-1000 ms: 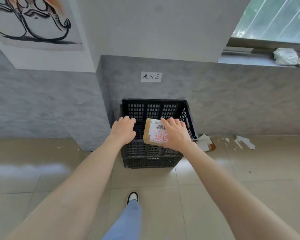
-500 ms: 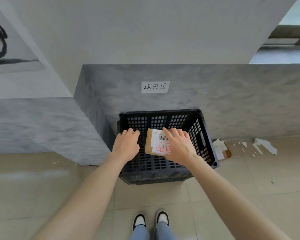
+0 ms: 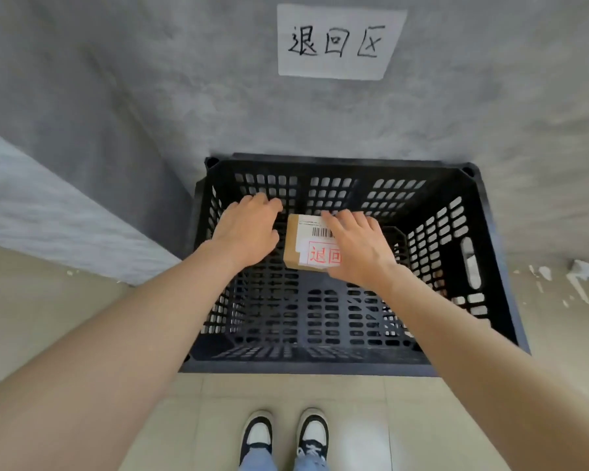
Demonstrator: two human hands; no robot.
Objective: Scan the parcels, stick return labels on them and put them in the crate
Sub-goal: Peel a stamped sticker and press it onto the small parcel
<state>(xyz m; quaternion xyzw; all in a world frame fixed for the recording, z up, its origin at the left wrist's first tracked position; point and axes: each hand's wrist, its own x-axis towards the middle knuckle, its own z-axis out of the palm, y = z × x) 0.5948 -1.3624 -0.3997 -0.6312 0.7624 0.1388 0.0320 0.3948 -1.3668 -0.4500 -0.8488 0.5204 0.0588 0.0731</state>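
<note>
Sitting between both hands (image 3: 306, 239): parcel (image 3: 303, 243).

The crate (image 3: 483, 253) stands on the floor against the far wall, a paper sign (image 3: 337, 40) above it. Inside, the parcel (image 3: 303, 239) sits between the left hand (image 3: 249, 232) on its left and the right hand (image 3: 357, 249) overlapping its right side. Two shoes (image 3: 284, 433) stand near the crate's near wall

parcel (image 3: 303, 244): brown box, barcode and red label up | crate (image 3: 483, 266): black, perforated
</note>
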